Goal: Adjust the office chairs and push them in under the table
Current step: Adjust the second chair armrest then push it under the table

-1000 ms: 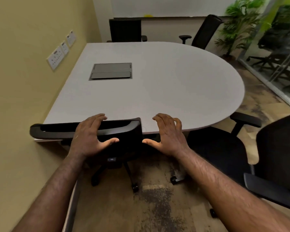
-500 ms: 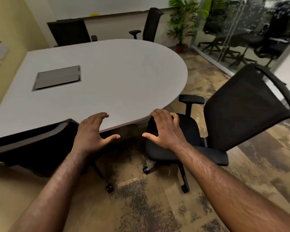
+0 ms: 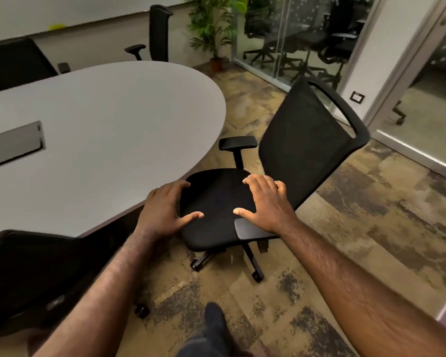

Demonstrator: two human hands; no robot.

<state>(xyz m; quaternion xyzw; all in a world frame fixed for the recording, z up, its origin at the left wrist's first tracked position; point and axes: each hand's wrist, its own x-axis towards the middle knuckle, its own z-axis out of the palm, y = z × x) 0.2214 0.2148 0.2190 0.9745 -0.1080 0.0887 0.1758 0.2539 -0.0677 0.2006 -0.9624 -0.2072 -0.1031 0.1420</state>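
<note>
A black mesh-backed office chair (image 3: 304, 150) stands pulled out beside the rounded end of the grey table (image 3: 108, 130), its seat partly under the edge and its back angled away to the right. My left hand (image 3: 162, 212) and my right hand (image 3: 265, 202) hover over its seat with fingers spread, holding nothing. The right hand is just above the near armrest (image 3: 247, 229). Another black chair (image 3: 36, 274) sits at the lower left, tucked against the table.
Two more black chairs (image 3: 160, 32) stand at the table's far side by the wall. A potted plant (image 3: 211, 29) is in the corner. A glass partition (image 3: 307, 37) and a doorway run along the right. My foot (image 3: 214, 323) is on the patterned carpet.
My view has swung right from the tucked chair to the pulled-out one. My left hand has let go of the first chair's back, and both open hands now hover over the second chair's seat.
</note>
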